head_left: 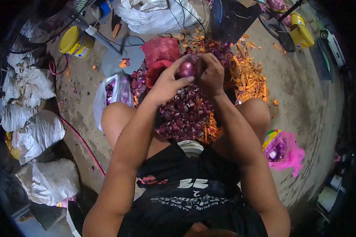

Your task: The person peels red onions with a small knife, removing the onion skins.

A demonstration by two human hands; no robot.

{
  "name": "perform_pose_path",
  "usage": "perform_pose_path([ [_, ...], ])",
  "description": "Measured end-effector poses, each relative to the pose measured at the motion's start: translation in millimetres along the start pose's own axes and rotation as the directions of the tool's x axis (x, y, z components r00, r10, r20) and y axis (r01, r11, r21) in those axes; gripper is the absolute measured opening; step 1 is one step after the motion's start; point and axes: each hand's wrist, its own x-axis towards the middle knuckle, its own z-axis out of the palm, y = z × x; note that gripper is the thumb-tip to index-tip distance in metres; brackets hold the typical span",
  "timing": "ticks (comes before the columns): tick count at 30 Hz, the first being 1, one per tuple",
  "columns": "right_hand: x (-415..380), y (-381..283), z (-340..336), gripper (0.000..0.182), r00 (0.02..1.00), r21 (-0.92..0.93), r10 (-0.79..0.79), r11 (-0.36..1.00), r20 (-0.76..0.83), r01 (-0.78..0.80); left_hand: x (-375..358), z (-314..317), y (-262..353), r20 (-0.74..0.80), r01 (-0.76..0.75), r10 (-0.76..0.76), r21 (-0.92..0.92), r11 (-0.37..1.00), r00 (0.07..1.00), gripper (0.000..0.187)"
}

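A shiny red onion (187,69) sits in the fingers of my left hand (167,84), with the thumb along its lower side. My right hand (212,74) is right beside the onion, its fingers curled inward. Whatever is in those fingers, if anything, is hidden by the hand and shadow. Below both hands, a heap of dark purple onion skins (182,112) covers the floor between my knees. A red mesh sack (160,51) lies just beyond my left hand, its open end facing me.
Orange peelings (251,79) spread to the right of the heap. A clear plastic bag (120,93) of onions stands by my left knee, a pink bag (284,152) of onions by the right. Yellow buckets (76,42), a round stand base (110,63) and white sacks (43,181) lie around.
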Motion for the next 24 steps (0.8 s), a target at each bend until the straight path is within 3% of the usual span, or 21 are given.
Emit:
perform_pose_path([
  [3, 0.3, 22.4, 11.1, 0.024, 0.934, 0.011, 0.348, 0.937, 0.078, -0.350, -0.6, 1.1, -7.2, -0.084, -0.060, 0.037, -0.294, 0.954, 0.996, 0.073],
  [6, 6.3, 25.0, 8.3, 0.034, 0.823, -0.181, 0.527, 0.849, 0.214, -0.496, -1.4, -3.1, 3.4, -0.186, -0.120, 0.031, -0.489, 0.864, 0.982, 0.077],
  [9, 7.7, 30.7, 3.4, 0.045, 0.656, -0.203, 0.612, 0.780, 0.442, -0.591, 0.0, -14.2, -9.4, -0.186, -0.051, -0.033, -0.428, 0.902, 0.982, 0.059],
  [10, 5.8, 32.3, 1.7, 0.049, 0.677, -0.178, 0.573, 0.808, 0.462, -0.562, -0.2, -18.0, -13.5, -0.176, -0.018, -0.055, -0.389, 0.921, 0.983, 0.054],
  [12, 1.9, 28.5, -1.1, 0.059, 0.713, -0.129, 0.493, 0.856, 0.499, -0.501, -0.1, -19.7, -14.7, -0.243, 0.041, -0.199, -0.533, 0.845, 0.949, 0.041],
  [15, 8.9, 11.9, -5.0, 0.062, 0.664, -0.248, 0.529, 0.844, 0.528, -0.475, 4.3, -28.5, -14.6, -0.279, 0.058, -0.336, -0.687, 0.725, 0.900, 0.034],
  [16, 10.8, 3.9, -7.9, 0.059, 0.690, -0.145, 0.477, 0.863, 0.545, -0.483, 7.9, -32.7, -15.2, -0.279, 0.055, -0.366, -0.725, 0.686, 0.888, 0.035],
  [17, 11.9, -3.9, -11.9, 0.056, 0.716, -0.042, 0.426, 0.873, 0.554, -0.487, 12.0, -32.2, -18.4, -0.345, 0.033, -0.350, -0.668, 0.743, 0.871, 0.040],
  [21, 8.3, -4.9, -6.4, 0.043, 0.787, 0.304, 0.219, 0.837, 0.577, -0.456, 11.5, -26.6, -4.6, -0.309, 0.048, -0.409, -0.746, 0.664, 0.858, 0.043],
  [24, 10.1, -21.3, -8.1, 0.042, 0.862, 0.186, 0.055, 0.968, 0.505, -0.171, 16.6, -19.7, -3.8, -0.357, 0.022, -0.413, -0.734, 0.679, 0.838, 0.045],
])
